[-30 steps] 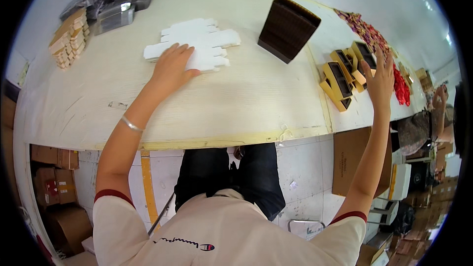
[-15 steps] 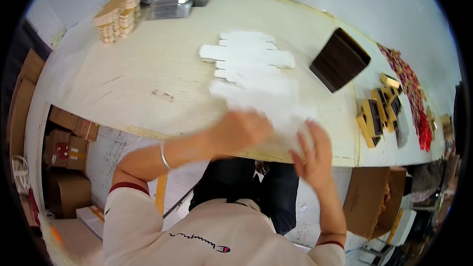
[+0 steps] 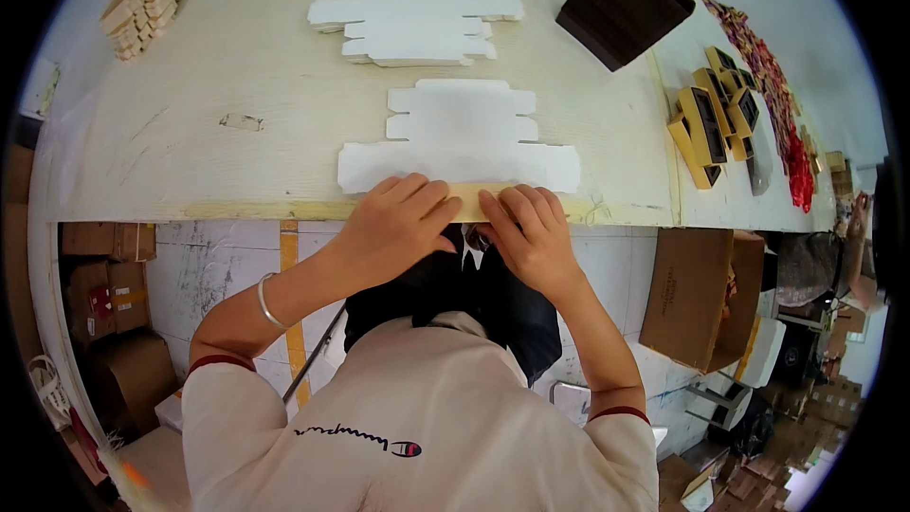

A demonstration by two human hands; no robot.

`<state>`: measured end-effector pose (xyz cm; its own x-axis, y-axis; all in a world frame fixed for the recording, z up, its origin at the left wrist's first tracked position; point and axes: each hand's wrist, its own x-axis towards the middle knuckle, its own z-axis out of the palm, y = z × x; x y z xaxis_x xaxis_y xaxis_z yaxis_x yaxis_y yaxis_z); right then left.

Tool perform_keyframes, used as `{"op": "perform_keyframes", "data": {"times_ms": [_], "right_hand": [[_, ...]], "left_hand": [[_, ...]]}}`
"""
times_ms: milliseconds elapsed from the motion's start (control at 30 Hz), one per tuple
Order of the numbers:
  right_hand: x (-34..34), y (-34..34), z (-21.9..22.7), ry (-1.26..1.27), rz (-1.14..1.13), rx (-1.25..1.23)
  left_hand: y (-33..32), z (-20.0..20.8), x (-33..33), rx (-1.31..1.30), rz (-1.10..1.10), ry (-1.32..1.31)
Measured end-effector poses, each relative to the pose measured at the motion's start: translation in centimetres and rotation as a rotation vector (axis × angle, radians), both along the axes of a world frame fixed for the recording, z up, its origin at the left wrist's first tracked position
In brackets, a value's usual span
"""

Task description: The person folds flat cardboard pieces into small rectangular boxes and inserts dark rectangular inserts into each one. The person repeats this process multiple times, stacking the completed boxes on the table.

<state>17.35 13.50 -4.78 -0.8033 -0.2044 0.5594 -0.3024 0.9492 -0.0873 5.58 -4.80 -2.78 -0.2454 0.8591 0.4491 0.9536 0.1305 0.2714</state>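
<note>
A flat white cardboard box blank [image 3: 462,137] with slotted flaps lies near the table's front edge, its long side toward me. My left hand [image 3: 403,228] is closed at its near edge, fingers bent over the border and thumb below. Beside it, with a small gap between, my right hand [image 3: 529,232] has its fingers curled at the same edge. The fingertips cover part of that border. Farther back lies a stack of similar white box blanks [image 3: 412,14].
A dark brown box [image 3: 626,5] stands at the back right. Several yellow boxes with dark windows [image 3: 706,123] and a strip of red material [image 3: 791,147] lie farther right. Stacked pale pieces [image 3: 147,5] sit at far left. An open carton [image 3: 687,299] stands below the table.
One white blank now lies apart from the stack, close to the table edge. Both hands have come together at its near side, and the view has shifted.
</note>
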Motion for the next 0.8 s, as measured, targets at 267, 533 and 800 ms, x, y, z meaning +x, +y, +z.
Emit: {"op": "perform_keyframes", "data": {"times_ms": [267,533,800], "right_hand": [[-1.2,0.4,2.7,-0.428,-0.026,-0.255],[-2.2,-1.2,4.4,-0.682,-0.193,-0.999],[1.7,0.4,4.9,-0.237,0.088,-0.358]], "left_hand": [[0.4,0.6,-2.2,-0.135,0.023,-0.295],[1.0,3.1,0.1,-0.222,0.3,-0.329],[0.4,2.2,-3.6,-0.195,0.195,-0.511]]}}
